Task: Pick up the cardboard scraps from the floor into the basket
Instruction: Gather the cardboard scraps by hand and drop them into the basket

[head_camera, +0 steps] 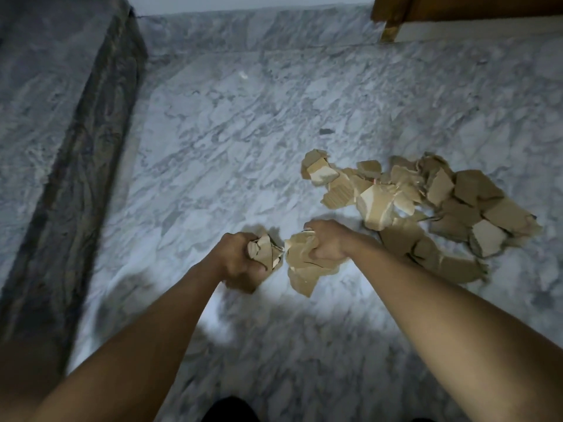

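Observation:
My left hand (239, 260) grips a small bunch of brown cardboard scraps (265, 250) above the marble floor. Just to its right, my right hand (327, 242) grips a larger bunch of cardboard pieces (304, 268) that hang down from its fist. A pile of torn cardboard scraps (426, 202) lies on the floor to the right of both hands and a little beyond them. No basket is in view.
The floor is grey-white marble (228, 132). A dark marble border strip (76, 166) runs along the left, with a raised marble step behind it. Wooden furniture (457, 7) with a leg (390, 32) stands at the far right. A small dark speck (325, 131) lies mid-floor.

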`<state>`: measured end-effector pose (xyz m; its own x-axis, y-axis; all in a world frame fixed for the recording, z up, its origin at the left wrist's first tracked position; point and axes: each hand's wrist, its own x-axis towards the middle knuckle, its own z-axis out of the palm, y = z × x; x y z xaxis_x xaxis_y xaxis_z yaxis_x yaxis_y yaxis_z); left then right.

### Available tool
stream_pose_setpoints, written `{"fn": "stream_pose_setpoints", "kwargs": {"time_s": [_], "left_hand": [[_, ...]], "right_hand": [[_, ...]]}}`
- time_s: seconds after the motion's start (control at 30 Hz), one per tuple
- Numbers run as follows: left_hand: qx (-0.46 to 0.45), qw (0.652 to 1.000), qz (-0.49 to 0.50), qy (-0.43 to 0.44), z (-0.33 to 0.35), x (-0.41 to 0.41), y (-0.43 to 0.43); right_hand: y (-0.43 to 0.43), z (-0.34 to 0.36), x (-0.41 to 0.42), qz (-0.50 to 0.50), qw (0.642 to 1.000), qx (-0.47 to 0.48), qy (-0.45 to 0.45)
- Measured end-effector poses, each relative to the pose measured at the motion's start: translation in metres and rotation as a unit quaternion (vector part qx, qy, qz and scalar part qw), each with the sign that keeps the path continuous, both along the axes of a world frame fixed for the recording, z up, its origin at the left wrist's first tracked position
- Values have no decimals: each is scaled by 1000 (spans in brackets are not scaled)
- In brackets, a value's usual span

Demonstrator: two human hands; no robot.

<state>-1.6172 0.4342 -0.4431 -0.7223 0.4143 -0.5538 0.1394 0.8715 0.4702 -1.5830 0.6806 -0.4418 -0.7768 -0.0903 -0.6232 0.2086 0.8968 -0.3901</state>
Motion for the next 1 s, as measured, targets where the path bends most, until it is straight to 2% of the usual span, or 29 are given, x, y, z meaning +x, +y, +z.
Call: {"fn": "stream_pose_setpoints", "kwargs": {"time_s": [0.07,0.17,0.3,0.47,0.7,0.77,0.87,1.0], "left_hand": [[24,998,-46,-27,8,-2,11],[28,991,-128,-34,13,8,44],[1,973,-223,56,5,25,95],[-19,978,-198,58,-5,21,134],[-33,984,-170,42,-7,22,147],[-31,982,-177,56,-3,27,146],[-55,966,-222,123,-2,31,146],[0,957,-256,133,-2,31,150]], "right_hand": [[15,11,1,-53,998,-28,4],[50,28,7,-150,984,-39,87],[86,45,24,-217,966,-46,134],[107,39,47,-274,948,-47,158],[112,32,88,-341,920,-86,175],[110,41,95,-358,910,-92,187],[118,51,102,-370,908,-92,174],[122,60,113,-411,890,-87,176]]}}
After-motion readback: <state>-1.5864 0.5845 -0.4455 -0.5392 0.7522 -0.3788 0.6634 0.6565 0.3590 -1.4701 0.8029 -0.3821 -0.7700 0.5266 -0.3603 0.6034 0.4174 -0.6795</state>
